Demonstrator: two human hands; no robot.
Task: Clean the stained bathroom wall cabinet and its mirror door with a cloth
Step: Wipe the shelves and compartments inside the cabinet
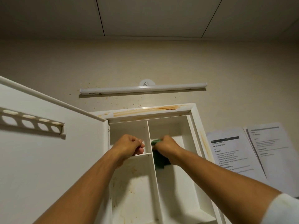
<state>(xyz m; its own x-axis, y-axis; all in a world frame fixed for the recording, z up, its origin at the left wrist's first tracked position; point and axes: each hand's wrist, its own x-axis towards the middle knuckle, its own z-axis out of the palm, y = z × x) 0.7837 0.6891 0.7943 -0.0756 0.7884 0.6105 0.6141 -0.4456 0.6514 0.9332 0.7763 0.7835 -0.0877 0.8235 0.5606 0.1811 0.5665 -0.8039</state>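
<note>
Green cloth (159, 159) inside the open wall cabinet (193, 120), bunched in the right hand (166, 145).

The fingers close round the cloth in the right compartment, against the upright divider (149, 135). The left hand (129, 145) sits curled at the small shelf (144, 154) in the left compartment, though whether it clasps the edge is unclear. Orange stains (145, 111) streak the top frame. The door (48, 159) stands open leftward, with printed papers (234, 151) on the wall to the right.
</note>
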